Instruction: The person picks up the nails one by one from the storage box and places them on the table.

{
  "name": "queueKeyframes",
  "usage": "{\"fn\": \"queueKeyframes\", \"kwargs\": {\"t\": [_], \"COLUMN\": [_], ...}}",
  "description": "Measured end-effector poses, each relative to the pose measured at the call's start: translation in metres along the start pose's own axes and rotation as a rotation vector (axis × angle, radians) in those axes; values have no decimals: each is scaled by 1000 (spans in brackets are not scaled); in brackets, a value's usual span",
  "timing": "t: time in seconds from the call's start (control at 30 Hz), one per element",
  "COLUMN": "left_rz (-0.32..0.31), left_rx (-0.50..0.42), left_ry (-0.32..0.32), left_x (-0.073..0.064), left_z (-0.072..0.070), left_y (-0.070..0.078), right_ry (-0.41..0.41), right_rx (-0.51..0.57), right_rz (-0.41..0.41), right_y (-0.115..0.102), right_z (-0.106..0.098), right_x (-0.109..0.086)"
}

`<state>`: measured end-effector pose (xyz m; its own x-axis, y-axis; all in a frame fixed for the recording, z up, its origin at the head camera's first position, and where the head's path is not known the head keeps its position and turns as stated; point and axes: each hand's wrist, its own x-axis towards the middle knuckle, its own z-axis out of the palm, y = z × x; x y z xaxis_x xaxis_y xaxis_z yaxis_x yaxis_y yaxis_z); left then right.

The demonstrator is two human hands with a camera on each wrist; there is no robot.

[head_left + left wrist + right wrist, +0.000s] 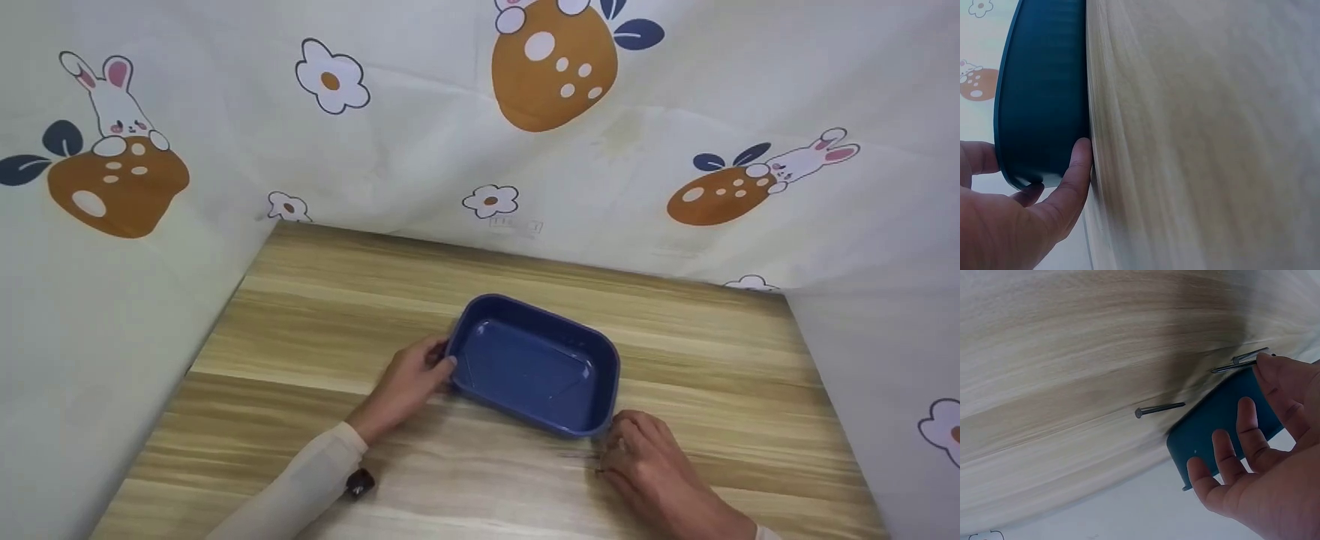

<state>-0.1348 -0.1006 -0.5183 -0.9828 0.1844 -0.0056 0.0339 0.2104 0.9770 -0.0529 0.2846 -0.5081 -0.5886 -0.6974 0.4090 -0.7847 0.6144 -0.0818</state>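
A blue rectangular plastic tray (525, 367) sits on the wooden table with nothing visible inside. My left hand (409, 379) grips its left end; in the left wrist view, digits of that hand (1010, 225) bear on the tray's rim and lower edge. Beside the tray's near right corner is my right hand (652, 465). In the right wrist view it pinches a dark metal nail (1233, 367) at the fingertips, the other fingers spread near the tray wall (1219, 422). A second nail (1159, 409) lies on the table, and a third (1249, 355) lies close behind the pinched one.
The wood-grain tabletop (315, 300) is enclosed at the back and sides by pale cloth walls (390, 150) printed with rabbits and flowers. A small black object (360, 484) shows next to the left sleeve.
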Motion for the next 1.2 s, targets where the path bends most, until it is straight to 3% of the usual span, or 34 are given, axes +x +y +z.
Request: {"fn": "queueKeyframes", "kwargs": {"t": [0.17, 0.53, 0.73, 0.87, 1.2], "left_rz": [-22, -7, 6, 10, -19], "left_rx": [-35, 13, 15, 20, -24], "left_ry": [-10, -16, 0, 7, -20], "left_x": [1, 1, 1, 1, 0], "left_z": [0, 0, 0, 1, 0], "left_y": [1, 0, 1, 1, 0], "right_ry": [-12, -14, -36, -28, 19], "right_rx": [-4, -34, 15, 45, -7], "right_rz": [3, -5, 13, 15, -1], "right_y": [0, 1, 0, 1, 2], "right_z": [4, 9, 8, 8, 13], "right_x": [-2, -3, -4, -4, -5]}}
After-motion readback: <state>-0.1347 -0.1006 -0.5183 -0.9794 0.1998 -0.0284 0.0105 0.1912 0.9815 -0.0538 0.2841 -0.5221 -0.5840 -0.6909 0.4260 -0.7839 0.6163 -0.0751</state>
